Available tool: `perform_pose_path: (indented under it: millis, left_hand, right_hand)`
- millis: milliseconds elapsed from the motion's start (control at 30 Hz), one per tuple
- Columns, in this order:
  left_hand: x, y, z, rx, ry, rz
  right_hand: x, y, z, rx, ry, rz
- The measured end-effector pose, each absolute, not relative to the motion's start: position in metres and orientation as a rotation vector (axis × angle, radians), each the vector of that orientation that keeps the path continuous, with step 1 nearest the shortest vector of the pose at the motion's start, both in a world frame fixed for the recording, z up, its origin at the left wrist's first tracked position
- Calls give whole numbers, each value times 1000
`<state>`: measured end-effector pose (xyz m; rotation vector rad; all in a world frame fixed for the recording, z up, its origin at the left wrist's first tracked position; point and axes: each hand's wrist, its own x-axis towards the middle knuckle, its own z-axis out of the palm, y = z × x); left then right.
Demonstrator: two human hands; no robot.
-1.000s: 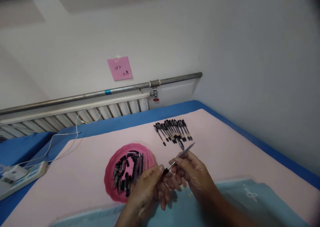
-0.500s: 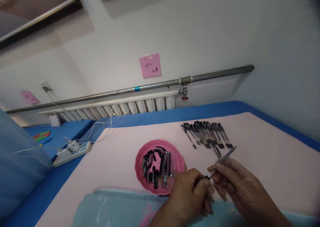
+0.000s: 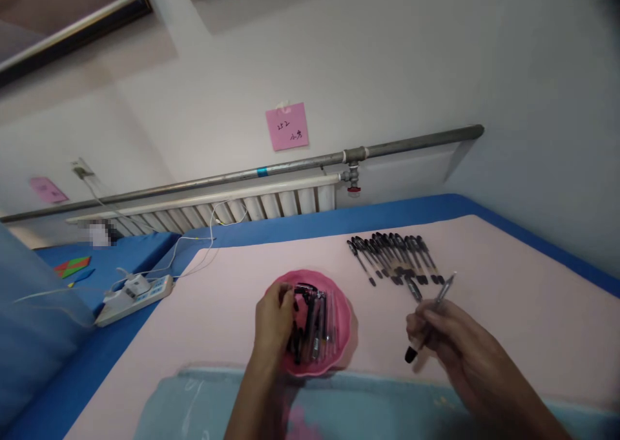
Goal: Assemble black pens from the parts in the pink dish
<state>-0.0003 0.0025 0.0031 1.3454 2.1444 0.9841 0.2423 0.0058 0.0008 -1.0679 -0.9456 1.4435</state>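
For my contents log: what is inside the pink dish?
The pink dish holds a loose heap of black and clear pen parts. The left hand covers its left side, hiding whatever lies beneath; whether it holds a piece cannot be seen.

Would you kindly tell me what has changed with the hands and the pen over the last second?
The left hand let go of the pen and moved left into the pink dish, onto the pen parts there. The right hand now holds the pen alone. The row of pens stayed put.
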Motion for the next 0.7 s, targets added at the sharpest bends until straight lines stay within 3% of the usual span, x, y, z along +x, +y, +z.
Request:
perform_pose_path:
  millis: [267,700]
  left_hand:
    - [8,14,-14,1705,2367,418]
    - [12,16,-13,1710,2458,245]
  right_hand:
    - [237,-3,0,-1112,-1115,1563]
    - [236,-10,0,-1155,-1323,1419]
